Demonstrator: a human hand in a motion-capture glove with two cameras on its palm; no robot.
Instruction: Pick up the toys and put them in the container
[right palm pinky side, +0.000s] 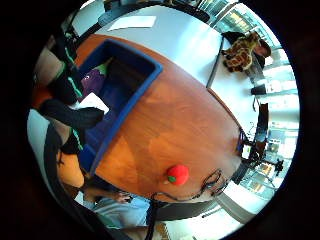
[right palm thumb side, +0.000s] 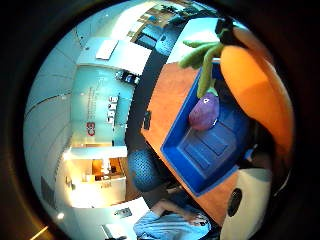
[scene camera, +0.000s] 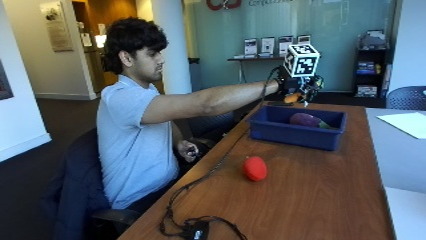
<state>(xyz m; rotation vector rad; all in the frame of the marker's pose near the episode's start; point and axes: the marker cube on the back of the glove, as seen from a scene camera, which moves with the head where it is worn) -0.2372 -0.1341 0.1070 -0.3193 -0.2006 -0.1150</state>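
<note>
My gloved right hand (scene camera: 293, 87) hangs above the far left corner of the blue container (scene camera: 293, 131) and grips an orange carrot toy (scene camera: 291, 98). In the thumb side palm view the carrot toy (right palm thumb side: 255, 85), with green leaves, fills one side, close to the palm. Below it a purple eggplant toy (right palm thumb side: 204, 112) lies inside the container (right palm thumb side: 205, 155); the eggplant toy (scene camera: 305, 119) shows there in the outside view too. A red round toy (scene camera: 254, 168) sits on the wooden table in front of the container. Black-gloved fingers (right palm pinky side: 67, 85) curl round the carrot in the little finger side palm view.
A giraffe plush (right palm pinky side: 242, 52) lies on the white table beside the wooden one. A white sheet of paper (scene camera: 403, 122) lies to the right of the container. A black cable (scene camera: 193, 225) trails along the table's near edge. The person's bare hand rests at their lap.
</note>
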